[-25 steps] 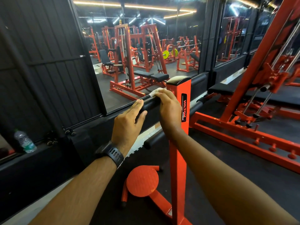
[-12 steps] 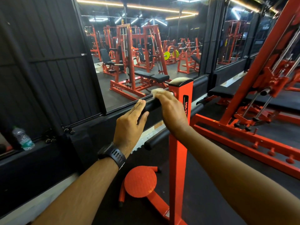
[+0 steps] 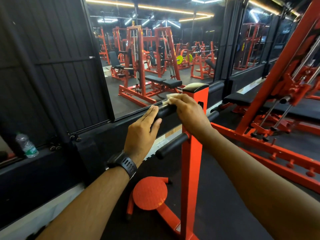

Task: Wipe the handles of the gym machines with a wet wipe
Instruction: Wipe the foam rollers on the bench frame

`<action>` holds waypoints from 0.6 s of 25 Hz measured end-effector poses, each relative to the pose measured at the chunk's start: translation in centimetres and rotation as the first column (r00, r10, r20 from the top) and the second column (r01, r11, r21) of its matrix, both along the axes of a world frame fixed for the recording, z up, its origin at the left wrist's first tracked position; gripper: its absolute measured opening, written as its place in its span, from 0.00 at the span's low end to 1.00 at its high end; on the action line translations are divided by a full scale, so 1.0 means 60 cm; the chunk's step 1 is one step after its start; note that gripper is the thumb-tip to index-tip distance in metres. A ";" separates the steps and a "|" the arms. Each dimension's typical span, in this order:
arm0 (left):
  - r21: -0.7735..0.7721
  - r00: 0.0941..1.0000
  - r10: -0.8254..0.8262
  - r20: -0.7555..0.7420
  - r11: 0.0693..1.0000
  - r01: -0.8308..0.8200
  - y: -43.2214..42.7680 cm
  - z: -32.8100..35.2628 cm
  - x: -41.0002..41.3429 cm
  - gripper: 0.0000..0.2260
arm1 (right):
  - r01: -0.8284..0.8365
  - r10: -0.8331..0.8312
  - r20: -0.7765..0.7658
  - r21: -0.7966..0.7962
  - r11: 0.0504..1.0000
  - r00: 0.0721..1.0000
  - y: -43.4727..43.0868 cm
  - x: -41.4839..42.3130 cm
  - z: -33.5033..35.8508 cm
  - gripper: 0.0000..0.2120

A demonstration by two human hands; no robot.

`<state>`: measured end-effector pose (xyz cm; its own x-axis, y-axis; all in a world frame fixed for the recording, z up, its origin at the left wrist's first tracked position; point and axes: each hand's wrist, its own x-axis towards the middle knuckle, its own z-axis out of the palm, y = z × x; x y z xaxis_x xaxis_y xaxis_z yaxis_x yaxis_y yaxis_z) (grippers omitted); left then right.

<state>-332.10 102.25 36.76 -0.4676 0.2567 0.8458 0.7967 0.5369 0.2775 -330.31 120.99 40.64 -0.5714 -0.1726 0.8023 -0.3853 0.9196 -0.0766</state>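
Observation:
An orange upright post (image 3: pixel 191 170) carries black foam handles that stick out to the left. On the upper handle (image 3: pixel 165 112) lies my right hand (image 3: pixel 189 113), fingers curled over a white wet wipe (image 3: pixel 170 98) and pressing it onto the foam. My left hand (image 3: pixel 141 134) rests with straight fingers on the outer end of that same handle, a black watch on its wrist. A lower black handle (image 3: pixel 170 146) juts out below, untouched.
A large wall mirror (image 3: pixel 155 54) ahead reflects orange machines. A water bottle (image 3: pixel 26 145) stands on the black ledge at left. An orange round footplate (image 3: pixel 149 193) lies at the post's base. A big orange cable machine frame (image 3: pixel 277 70) rises at right.
My right hand with the wipe has slid a little outward along the upper handle, away from the post. My left hand stays on the handle's end.

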 end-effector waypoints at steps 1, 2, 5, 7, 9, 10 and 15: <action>-0.006 1.000 0.004 0.001 1.000 -0.004 0.000 -0.002 0.001 0.20 | 0.046 -0.046 0.010 -0.017 0.999 0.999 -0.002 0.003 -0.004 0.21; -0.010 1.000 0.004 0.001 1.000 -0.004 0.000 -0.004 0.002 0.20 | 0.049 -0.049 0.020 0.021 0.999 0.999 -0.007 0.005 -0.014 0.22; -0.003 1.000 0.013 -0.005 1.000 -0.013 0.003 -0.004 -0.001 0.20 | 0.012 -0.016 0.027 0.127 0.992 1.000 0.001 0.002 -0.019 0.25; 0.007 1.000 0.022 0.007 1.000 -0.022 0.006 -0.007 0.001 0.20 | 0.086 -0.086 0.035 0.001 0.996 0.996 0.001 -0.002 -0.009 0.23; -0.017 1.000 0.027 -0.001 0.999 -0.027 0.005 -0.012 0.004 0.21 | 0.014 -0.015 0.020 0.042 0.999 1.000 -0.015 0.001 -0.012 0.22; -0.039 1.000 0.027 -0.013 0.999 -0.027 0.002 -0.014 0.003 0.22 | -0.063 0.060 0.023 0.124 0.990 0.998 -0.021 0.006 -0.015 0.22; -0.102 0.998 0.041 -0.042 0.994 -0.045 -0.003 -0.015 -0.001 0.21 | 0.025 -0.095 0.214 0.308 0.951 0.972 0.015 -0.009 0.041 0.26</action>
